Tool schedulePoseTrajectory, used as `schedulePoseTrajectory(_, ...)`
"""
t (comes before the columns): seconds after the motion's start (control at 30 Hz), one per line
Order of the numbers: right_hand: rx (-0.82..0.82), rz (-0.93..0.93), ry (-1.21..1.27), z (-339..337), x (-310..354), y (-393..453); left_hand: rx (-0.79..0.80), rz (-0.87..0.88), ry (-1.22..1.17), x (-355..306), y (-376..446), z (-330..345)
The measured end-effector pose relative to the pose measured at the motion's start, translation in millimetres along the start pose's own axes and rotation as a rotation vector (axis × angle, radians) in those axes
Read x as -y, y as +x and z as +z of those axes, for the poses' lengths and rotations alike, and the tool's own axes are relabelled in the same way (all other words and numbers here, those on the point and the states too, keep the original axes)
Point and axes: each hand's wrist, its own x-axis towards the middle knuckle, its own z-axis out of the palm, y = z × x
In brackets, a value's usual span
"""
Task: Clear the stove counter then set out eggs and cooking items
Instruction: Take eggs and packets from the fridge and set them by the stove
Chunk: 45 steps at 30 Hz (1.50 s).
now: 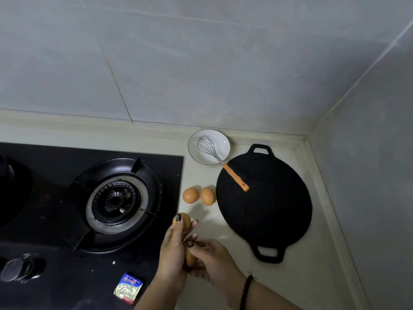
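Note:
Two brown eggs (190, 195) (207, 196) lie side by side on the pale counter (201, 175) between the stove and the pan. My left hand (173, 249) grips a third egg (185, 220) at its fingertips, just in front of those two. My right hand (214, 260) holds another egg (190, 257), mostly hidden between both hands. A flat black two-handled pan (264, 202) lies to the right. A whisk with an orange handle (234, 177) rests with its wires in a white bowl (220, 143) and its handle over the pan.
A black glass gas stove (67, 175) with a round burner (116, 201) fills the left. A small printed box (128, 287) and a knob (16, 269) sit on its front. Grey tiled walls meet in the corner at the right.

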Motion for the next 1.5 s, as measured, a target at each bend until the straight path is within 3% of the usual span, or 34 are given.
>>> schedulePoseTrajectory(0.23, 0.117, 0.104, 0.107, -15, 17, -4, 0.15, 0.138, 0.126, -5, -2, 5)
schedulePoseTrajectory(0.37, -0.013, 0.114, 0.11, -15, 18, 2, 0.06, 0.36, 0.27, -7, 12, -3)
schedulePoseTrajectory(0.43, -0.117, 0.068, 0.089, -18, 20, 6, 0.055, 0.589, 0.569, -10, 27, -14)
schedulePoseTrajectory(0.5, -0.225, -0.034, 0.054, -27, 26, 15, 0.16, 0.736, 0.963, -14, 38, -21)
schedulePoseTrajectory(0.57, -0.315, -0.158, -0.026, -34, 33, 23, 0.237, 0.737, 1.33, -18, 44, -22)
schedulePoseTrajectory(0.63, -0.398, -0.273, -0.225, -36, 40, 32, 0.223, 0.676, 1.519, -20, 48, -19)
schedulePoseTrajectory(0.73, -0.426, -0.401, -0.476, -35, 45, 44, 0.217, 0.606, 1.522, -18, 56, -18)
schedulePoseTrajectory(0.9, -0.401, -0.437, -0.657, -30, 40, 60, 0.185, 0.587, 1.574, -15, 64, -18)
schedulePoseTrajectory(1.5, -0.435, -0.444, -0.676, -38, 30, 47, 0.115, 0.646, 1.433, -18, 46, -32)
